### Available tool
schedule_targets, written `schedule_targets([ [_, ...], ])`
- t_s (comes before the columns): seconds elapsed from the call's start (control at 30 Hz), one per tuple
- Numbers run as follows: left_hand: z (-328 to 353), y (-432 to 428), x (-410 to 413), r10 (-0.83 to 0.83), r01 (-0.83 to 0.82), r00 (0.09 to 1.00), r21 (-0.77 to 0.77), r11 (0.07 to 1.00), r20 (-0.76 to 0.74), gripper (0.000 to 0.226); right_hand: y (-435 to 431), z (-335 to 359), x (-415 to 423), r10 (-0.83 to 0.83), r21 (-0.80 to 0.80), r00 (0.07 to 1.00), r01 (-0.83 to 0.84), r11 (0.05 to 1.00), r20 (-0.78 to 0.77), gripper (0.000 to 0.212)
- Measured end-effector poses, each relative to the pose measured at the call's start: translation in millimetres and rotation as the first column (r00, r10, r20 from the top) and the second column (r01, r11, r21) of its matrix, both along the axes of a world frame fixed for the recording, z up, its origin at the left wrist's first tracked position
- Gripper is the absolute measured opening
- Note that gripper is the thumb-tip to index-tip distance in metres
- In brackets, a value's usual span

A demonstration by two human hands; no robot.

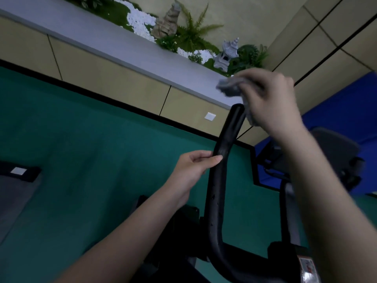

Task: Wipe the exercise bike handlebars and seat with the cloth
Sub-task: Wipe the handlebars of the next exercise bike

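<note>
Steadying the bar [219, 180] with the left hand [193, 168] – gripping it about halfway up, with thumb across the front and fingers curled behind. Braced there, most likely, to stop the frame rocking under the rub and to leave the upper stretch free for wiping. Up top now: clutching the cloth [230, 87] in the right hand [271, 99], with fingers clenched round a bunched grey wad. Held right at the bar's rounded tip, with one tail poking out left and another hanging down beside the foam; touching or just clear, hard to call through the blur. Bunched rather than spread, probably to make a firm pad for wrapping round the tube. Looks like one end of a stroke along this grip. Next, at a guess: closing the wad round the tip and dragging down toward the left hand, then shifting that hand out of the way. Worth watching the pitted foam lower down – likely to snag a loose tail. Over on the right, beside the forearm, a second upright [286, 201] yet to be reached, and a dark rounded shape [334, 148] too blurred to name as seat or console. Beyond, past green floor [102, 150], a ledge [91, 35] with ferns, white pebbles and a stone lantern [226, 56]. Handlebars underway, seat not yet in hand
</note>
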State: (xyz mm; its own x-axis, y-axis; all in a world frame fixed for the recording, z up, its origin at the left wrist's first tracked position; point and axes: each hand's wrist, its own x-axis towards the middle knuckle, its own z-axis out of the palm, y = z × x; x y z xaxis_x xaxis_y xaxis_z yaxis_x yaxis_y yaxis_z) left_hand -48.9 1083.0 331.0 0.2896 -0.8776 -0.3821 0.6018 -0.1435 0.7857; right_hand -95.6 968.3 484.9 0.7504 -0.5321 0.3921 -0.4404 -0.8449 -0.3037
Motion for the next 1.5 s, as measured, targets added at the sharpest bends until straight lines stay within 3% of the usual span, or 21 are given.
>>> schedule_targets([
  [0.07, 0.7, -0.7, 1.6, -0.011, 0.011, 1.000, 0.010, 1.000, 0.021, 0.032, 6.4, -15.7, -8.9, -0.242, 0.039, 0.939, 0.240, 0.970, 0.244, 0.025],
  [0.13, 2.6, -1.6, 2.6, -0.020, 0.019, 0.999, 0.024, 1.000, 0.029, 0.032, 6.6, -30.4, -9.3, -0.419, 0.149, 0.862, 0.391, 0.908, 0.286, 0.025],
  [0.27, 5.0, -3.5, 4.9, -0.023, 0.022, 0.999, 0.047, 0.999, 0.028, 0.031, 4.7, -50.4, 0.4, -0.587, 0.356, 0.747, 0.481, 0.801, 0.312, 0.024],
  [0.4, 5.4, -3.1, 6.7, -0.035, 0.033, 0.999, 0.050, 0.998, 0.036, 0.028, 7.9, -68.8, -0.4, -0.687, 0.565, 0.643, 0.445, 0.695, 0.339, 0.021],
  [0.53, 6.8, -3.2, 8.5, -0.045, 0.042, 0.998, 0.051, 0.998, 0.050, 0.013, 16.9, -83.9, -2.5, -0.704, 0.647, 0.605, 0.374, 0.664, 0.372, 0.020],
  [0.77, 6.2, -1.4, 8.9, -0.053, 0.052, 0.997, 0.023, 0.998, 0.065, 0.011, 9.6, -82.7, -1.6, -0.748, 0.875, 0.544, 0.052, 0.482, 0.380, 0.020],
  [1.0, 3.2, -1.1, 11.9, -0.070, 0.070, 0.995, 0.012, 0.998, 0.065, 0.009, 33.9, -99.3, -13.2, -0.731, 0.835, 0.640, 0.251, 0.490, 0.237, 0.022],
  [1.2, 4.1, -5.3, 28.5, -0.178, 0.184, 0.970, -0.022, 0.983, 0.165, 0.018, 65.4, -96.7, -30.0, -0.675, 0.554, 0.734, 0.531, 0.641, 0.077, 0.016],
  [1.37, 10.2, -16.3, 44.9, -0.081, 0.152, 0.883, -0.116, 0.982, 0.463, 0.015, 89.1, -97.1, -35.9, -0.719, 0.452, 0.674, 0.595, 0.664, 0.169, 0.023],
  [1.5, 18.0, -28.3, 55.4, 0.121, 0.096, 0.724, -0.273, 0.957, 0.679, 0.013, 96.7, -102.8, -24.2, -0.756, 0.334, 0.563, 0.680, 0.653, 0.333, 0.020],
])
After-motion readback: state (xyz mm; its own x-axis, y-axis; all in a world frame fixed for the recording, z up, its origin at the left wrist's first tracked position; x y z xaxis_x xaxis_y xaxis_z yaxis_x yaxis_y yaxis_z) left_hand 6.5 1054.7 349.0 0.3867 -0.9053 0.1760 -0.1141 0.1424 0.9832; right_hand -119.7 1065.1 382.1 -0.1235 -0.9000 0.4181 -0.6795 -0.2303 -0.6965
